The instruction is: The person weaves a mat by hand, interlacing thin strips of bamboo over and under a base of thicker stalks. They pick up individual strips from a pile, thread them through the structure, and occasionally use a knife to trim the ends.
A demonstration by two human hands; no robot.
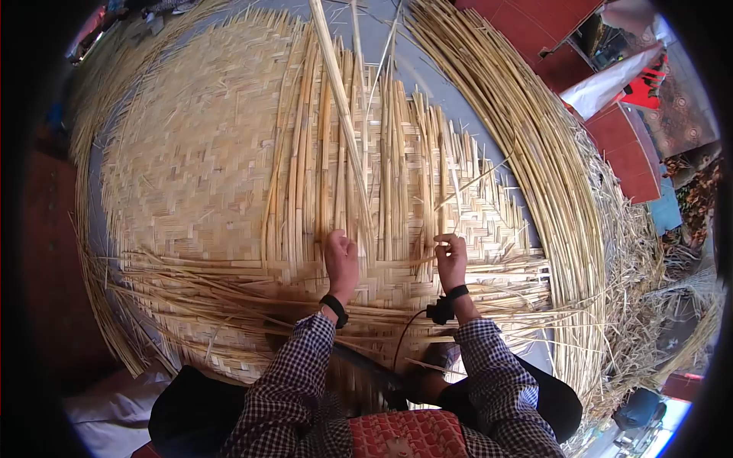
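Note:
A large woven mat [202,145] of flat pale strips spreads under both hands. My left hand [341,263] is closed at the lower end of the upright strips, near a long pale strip [343,114] that slants up to the top edge; what its fingers hold is hidden. To the right, my right hand [451,259] has thumb and fingertips pinched together over the weave, beside upright strips. What lies in that pinch is too small to make out. Loose crosswise strips [252,298] lie over the mat below the hands.
A thick bundle of long reeds [527,130] curves down the right side, with straw scraps [649,305] beyond it. Red tiles [519,30] and a white cloth [611,80] are at upper right. My bent knees flank the near edge.

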